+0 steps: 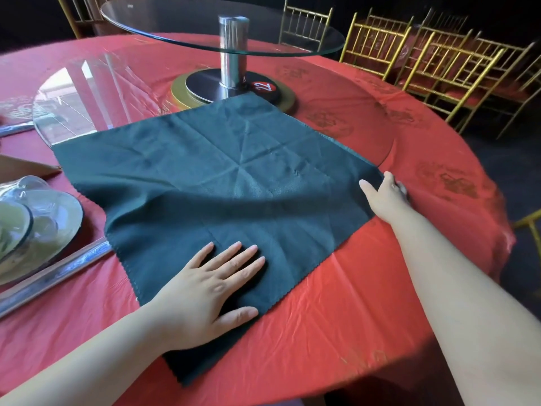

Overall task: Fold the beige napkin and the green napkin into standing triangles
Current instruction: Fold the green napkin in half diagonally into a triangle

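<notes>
1. At the far left, a stack of clear glass dishes (35, 218) is sitting on the red tablecloth (351, 288). A shiny metal strip (52, 271) is lying just in front of it.
2. Behind the dishes, a tan pointed piece (26, 168) is poking in from the edge. I cannot tell whether it is the beige napkin.
3. The left hand (210, 285) is lying flat on the near corner of the green napkin (222, 177). Its fingers are straight and spread, pressing the cloth down and gripping nothing.
4. The green napkin is lying unfolded in the middle of the table, turned like a diamond. Old creases are crossing at its centre.
5. Beyond the napkin's far corner, a glass turntable (222, 27) is standing on a metal post (232, 54). A red marker reading 22 (262, 87) is resting on its base.
6. The right hand (386, 197) is pinching the napkin's right corner. The thumb is lying on top of the cloth and the fingers are curling round its edge.
7. At the far right, gold chairs (380, 45) are standing in a row behind the table.
</notes>
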A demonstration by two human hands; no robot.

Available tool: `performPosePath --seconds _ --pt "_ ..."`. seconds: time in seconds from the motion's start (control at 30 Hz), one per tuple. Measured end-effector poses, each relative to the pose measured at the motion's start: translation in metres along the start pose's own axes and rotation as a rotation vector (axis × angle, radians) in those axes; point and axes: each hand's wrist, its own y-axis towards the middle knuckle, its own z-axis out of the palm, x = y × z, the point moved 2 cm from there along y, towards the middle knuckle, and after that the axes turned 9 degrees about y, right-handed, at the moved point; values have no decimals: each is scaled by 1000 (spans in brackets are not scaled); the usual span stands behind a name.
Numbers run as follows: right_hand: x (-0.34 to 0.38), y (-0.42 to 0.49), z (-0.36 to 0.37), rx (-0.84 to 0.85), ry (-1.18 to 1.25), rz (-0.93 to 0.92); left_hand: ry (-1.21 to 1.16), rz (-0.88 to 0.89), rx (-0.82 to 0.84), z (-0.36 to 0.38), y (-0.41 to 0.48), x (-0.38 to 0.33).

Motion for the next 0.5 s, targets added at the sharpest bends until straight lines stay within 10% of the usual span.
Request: performPosePath --seconds 0.5 --pt "-8 20 -29 -185 95 -156 4 8 128 -5 2 -1"
